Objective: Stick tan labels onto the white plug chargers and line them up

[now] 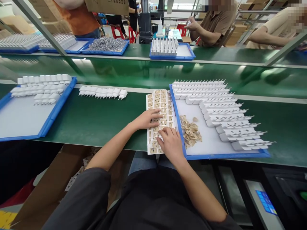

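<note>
A white sheet [151,149] bearing rows of tan, rectangular die-cut pieces lies lengthwise in front of me, its near end jutting over the table edge. My left hand [148,119] rests on the sheet's left middle, fingers stretched out over the tan pieces. Just below and to the right, my right hand [170,142] lies on the sheet with its fingers bent, and a gap shows between thumb and forefinger. Against the sheet's right side stands a blue-rimmed tray [227,156]. It holds a heap of loose tan pieces [191,131] and several rows of white plug adapters [211,107], pins pointing right.
At left, another blue-rimmed tray [51,116] holds white plugs. A row of white plugs [103,92] lies on the green table [100,121]. Beyond a raised ledge are trays with plugs [164,47] and metal parts [107,44]. Co-workers sit opposite. A cardboard box [48,185] stands below.
</note>
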`<state>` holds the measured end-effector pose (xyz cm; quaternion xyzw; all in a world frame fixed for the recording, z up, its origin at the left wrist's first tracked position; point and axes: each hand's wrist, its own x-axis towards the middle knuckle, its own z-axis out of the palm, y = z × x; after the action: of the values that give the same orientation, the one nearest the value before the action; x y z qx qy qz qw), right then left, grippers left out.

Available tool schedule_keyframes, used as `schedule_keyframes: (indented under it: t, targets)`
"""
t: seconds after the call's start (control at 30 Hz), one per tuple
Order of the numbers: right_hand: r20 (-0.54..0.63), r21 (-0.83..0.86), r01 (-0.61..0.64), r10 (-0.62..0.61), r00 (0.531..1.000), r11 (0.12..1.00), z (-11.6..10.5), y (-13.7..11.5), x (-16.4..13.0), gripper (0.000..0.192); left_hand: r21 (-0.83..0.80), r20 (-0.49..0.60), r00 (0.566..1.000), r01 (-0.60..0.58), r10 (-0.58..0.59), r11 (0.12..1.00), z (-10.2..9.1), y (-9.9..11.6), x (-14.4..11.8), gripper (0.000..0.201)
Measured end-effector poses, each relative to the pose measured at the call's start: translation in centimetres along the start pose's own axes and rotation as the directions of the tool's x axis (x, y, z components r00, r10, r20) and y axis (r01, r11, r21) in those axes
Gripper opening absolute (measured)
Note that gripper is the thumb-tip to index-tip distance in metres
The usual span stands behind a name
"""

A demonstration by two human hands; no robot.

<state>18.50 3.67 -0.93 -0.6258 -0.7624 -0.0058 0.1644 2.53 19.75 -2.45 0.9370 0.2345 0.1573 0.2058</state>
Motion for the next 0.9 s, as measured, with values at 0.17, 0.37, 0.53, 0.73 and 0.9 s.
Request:
schedule_keyframes:
  t: [0.17,0.37,0.53,0.73,0.9]
  targets:
    - [-0.012,-0.034,0.015,-0.016,1.0,0.999,0.0,-0.6,0.0,0.013,-0.044,-0.049,0.999,0.009,-0.012,0.999,0.9,-0.5,-0.3,0.045]
    - [0.016,0.052,0.029,-0.03,0.999,0.998,-0.4,0.2,-0.3,0.019,-0.016,-0.025,1.0,0.009,-0.009,1.0,0.9,-0.4,-0.8,0.055]
    - [-0.008,0.17,0.049,-0.048,0.999,0.984,-1.3,1.9,-1.6,0.026,0.041,0.054,0.994,0.089,-0.092,0.995,1.1,1.1,-0.6,0.074]
    - [-0.048,0.182,0.022,-0.014,0.999,0.983,-1.0,2.7,-2.7,0.022,0.077,0.007,0.981,0.191,-0.192,0.979,1.9,2.4,-0.2,0.073]
    - [-0.069,0.165,0.023,-0.012,0.998,0.986,-0.6,2.5,-3.0,0.019,0.076,-0.002,0.979,0.203,-0.203,0.976,2.1,2.3,-0.3,0.074]
